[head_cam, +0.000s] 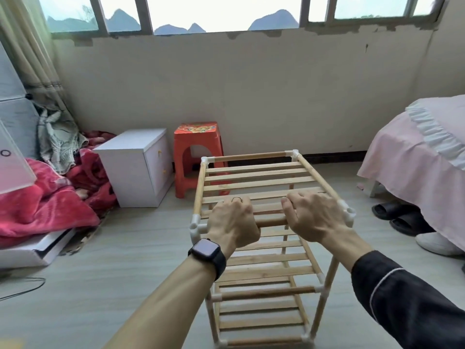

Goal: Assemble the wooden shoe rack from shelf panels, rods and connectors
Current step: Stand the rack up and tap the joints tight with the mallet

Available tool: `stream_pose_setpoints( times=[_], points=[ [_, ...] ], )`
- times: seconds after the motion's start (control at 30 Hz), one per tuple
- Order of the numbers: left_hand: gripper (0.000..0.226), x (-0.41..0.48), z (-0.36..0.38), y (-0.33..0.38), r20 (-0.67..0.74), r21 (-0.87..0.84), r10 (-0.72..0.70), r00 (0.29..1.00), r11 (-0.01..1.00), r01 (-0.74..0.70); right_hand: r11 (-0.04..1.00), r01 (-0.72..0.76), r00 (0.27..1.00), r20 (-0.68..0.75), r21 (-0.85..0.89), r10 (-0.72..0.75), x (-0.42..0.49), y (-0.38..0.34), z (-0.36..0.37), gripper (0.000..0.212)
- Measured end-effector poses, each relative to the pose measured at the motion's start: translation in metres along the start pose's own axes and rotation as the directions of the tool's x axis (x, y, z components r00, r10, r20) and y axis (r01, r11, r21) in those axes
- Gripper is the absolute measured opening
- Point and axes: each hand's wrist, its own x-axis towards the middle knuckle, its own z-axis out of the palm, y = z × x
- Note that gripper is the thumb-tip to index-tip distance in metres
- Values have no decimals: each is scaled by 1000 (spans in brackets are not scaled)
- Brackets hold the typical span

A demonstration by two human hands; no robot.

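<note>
The wooden shoe rack [254, 177] stands upright on the floor in front of me, with slatted shelves stacked one under another and white plastic connectors [195, 222] at the corners. Both hands grip the near top front rod [273, 221]. My left hand [232, 220], with a ring and a dark watch on the wrist, is closed over the rod's left part. My right hand [314, 216], in a dark sleeve, is closed over its right part. The lower shelves [261, 308] show below my wrists.
A white bedside cabinet [136, 167] and an orange plastic stool [197, 157] stand by the wall behind the rack. Red blankets [45, 205] pile at the left. A pink-covered bed [417, 157] with slippers [395, 215] beneath it is at the right.
</note>
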Motion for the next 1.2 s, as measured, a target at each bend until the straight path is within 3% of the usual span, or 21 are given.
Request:
stream_pose_setpoints(
  times=[0.23,0.4,0.47,0.57,0.63,0.7,0.8,0.87,0.97,1.1,1.2],
  points=[
    [23,4,2,5,28,-27,-23,999,999,24,999,-52,997,54,14,51,5,10,0,41],
    [46,-7,-13,10,234,-180,108,966,981,-66,999,6,996,92,32,-9,-1,46,-5,54],
    [50,-6,-24,18,303,-369,208,930,926,-87,993,-108,990,84,-54,113,-1,73,-12,59],
    [40,10,-40,26,338,-631,332,880,774,-50,891,-360,912,99,-275,399,6,91,-32,46],
    [33,27,-44,11,211,-562,240,948,823,-83,898,-359,922,50,-256,383,8,78,-44,46],
    [41,45,-42,-19,86,-306,29,996,952,-1,953,-278,959,24,-121,282,1,45,-57,57],
    [57,60,-31,-68,191,37,-301,934,953,300,987,-133,962,253,89,107,-21,-15,-64,87],
    [51,62,-21,-93,276,56,-420,865,905,421,997,-10,910,414,79,-24,-33,-42,-57,94],
    [34,57,-11,-103,334,-145,-410,849,867,476,993,111,875,469,49,-121,-36,-51,-49,67],
    [38,42,-14,-99,279,-91,-411,868,889,450,970,240,898,369,48,-241,-33,-26,-45,42],
    [38,25,-21,-89,244,-49,-383,891,913,406,988,131,924,370,-82,-92,-31,8,-45,40]
  ],
)
